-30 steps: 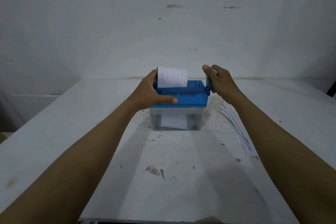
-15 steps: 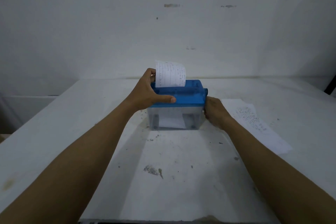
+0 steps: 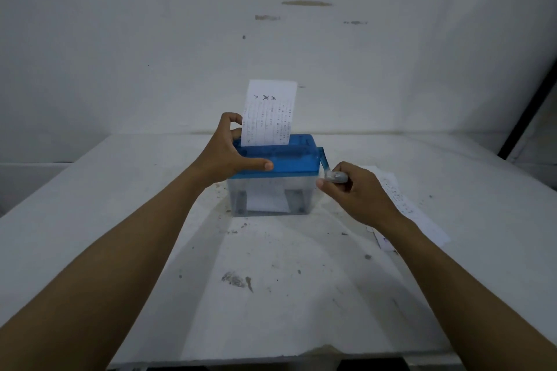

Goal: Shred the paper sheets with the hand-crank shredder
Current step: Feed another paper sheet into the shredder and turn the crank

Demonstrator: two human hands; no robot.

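**Sheet (image 3: 269,113) standing in the shredder (image 3: 278,166) slot, on the table (image 3: 286,304): skew-jam risk.**
We find the sheet's long axis near upright, its top leaning slightly right; we judge that uneven feed could jam it. The shredder may tip if the left hand (image 3: 228,155), clasping its lid, slackens. The right hand (image 3: 357,194) pinches the crank knob (image 3: 335,177).

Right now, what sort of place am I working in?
Probably a bare workroom or utility space rather than a tidy office. The white table is rough and speckled with grime, the wall behind is plain and scuffed, and a hand-crank shredder and loose paper sheets sit on it.
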